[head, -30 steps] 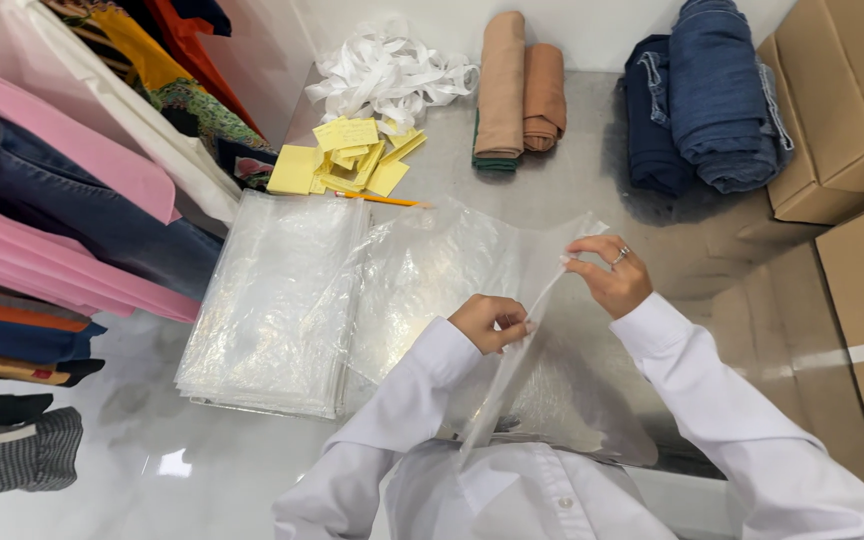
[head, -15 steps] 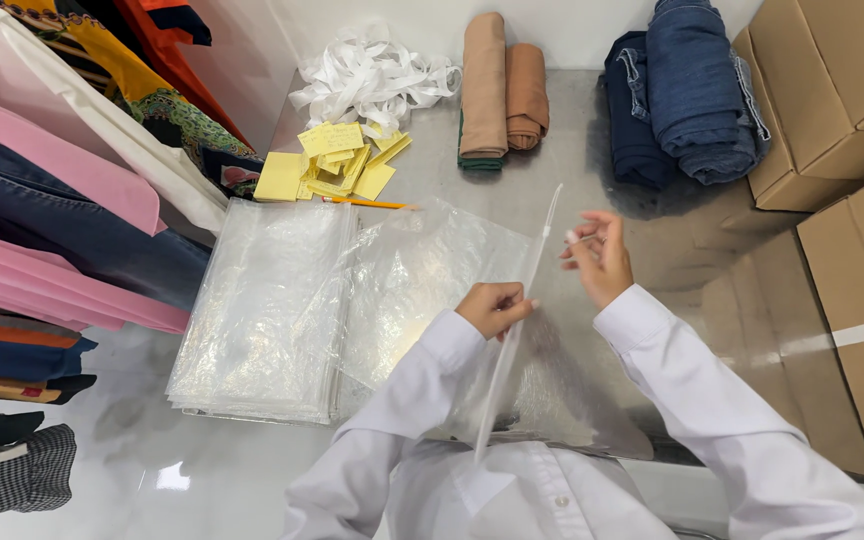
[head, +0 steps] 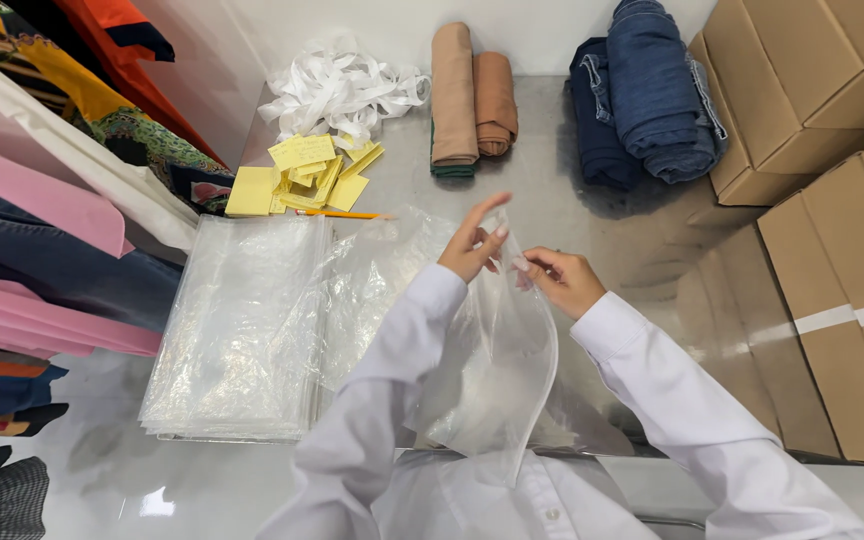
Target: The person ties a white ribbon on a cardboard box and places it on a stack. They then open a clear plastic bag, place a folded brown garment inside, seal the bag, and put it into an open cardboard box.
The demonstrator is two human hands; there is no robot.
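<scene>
A clear plastic bag point(head: 497, 370) hangs in front of my chest, held by its top edge between both hands. My left hand point(head: 470, 246) pinches one side of the bag's mouth, with the index finger lifted. My right hand point(head: 560, 279) grips the other side, close beside it. Both arms wear white sleeves. Under and left of the bag lies a flat stack of clear plastic bags point(head: 242, 330) on the shiny grey table point(head: 652, 240).
Yellow paper slips point(head: 297, 178) and an orange pencil point(head: 337, 213) lie beyond the stack, with white ribbon strips point(head: 337, 90) behind. Rolled tan cloth point(head: 472, 95) and folded denim point(head: 647, 90) sit at the back. Cardboard boxes point(head: 832, 220) stand at right; hanging clothes point(head: 42, 230) at left.
My hands have come closer together at the bag's top edge. The bag has turned from edge-on to hanging broad and open-faced in front of me.
</scene>
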